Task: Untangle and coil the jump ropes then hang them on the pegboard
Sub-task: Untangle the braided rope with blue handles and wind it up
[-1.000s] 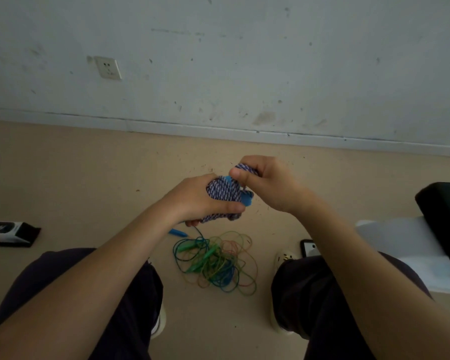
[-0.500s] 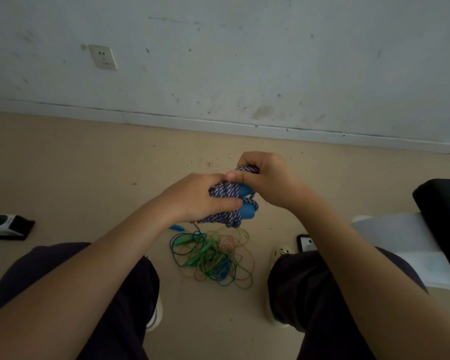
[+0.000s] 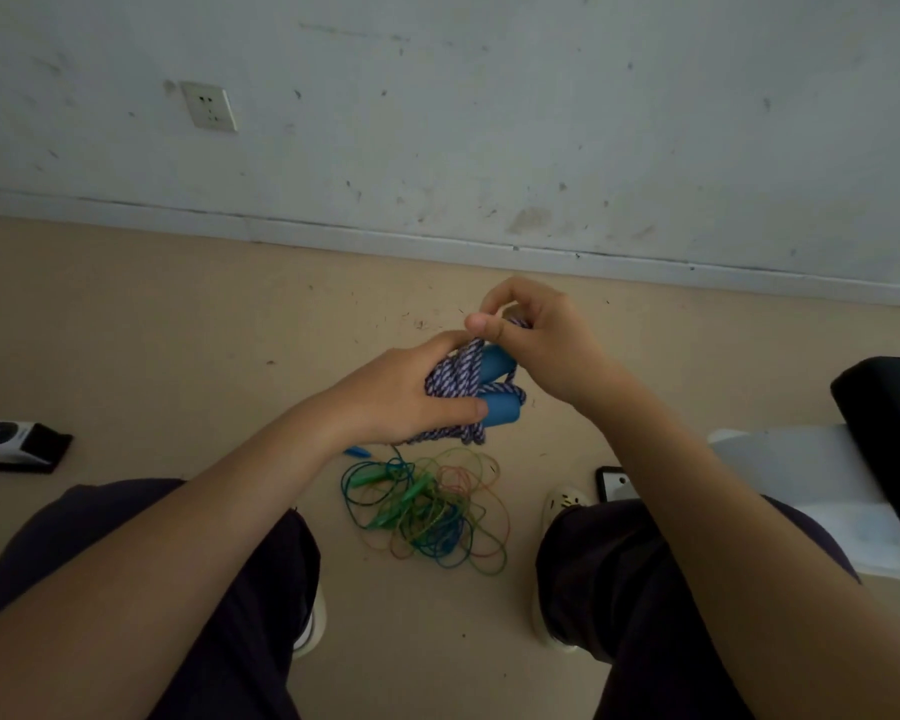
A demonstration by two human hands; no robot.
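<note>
Tangle on the floor [image 3: 427, 511]: thin green, blue and orange ropes, knotted between the feet, untouched.
Left hand [image 3: 401, 397]: clasps the braided rope [image 3: 455, 384], coiled with blue handles.
Right hand [image 3: 536, 345]: pinches its top loop.
Progress: one coil nearly bound; no pegboard visible.

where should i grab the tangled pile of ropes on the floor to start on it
Probably by a green handle near the pile's top, coming from above with the fingers. It is the one stiff, thick part lying exposed over the thin loose loops.

Bare indoor room: scuffed wall [image 3: 489, 122], socket [image 3: 209, 106], beige floor [image 3: 152, 330].
</note>
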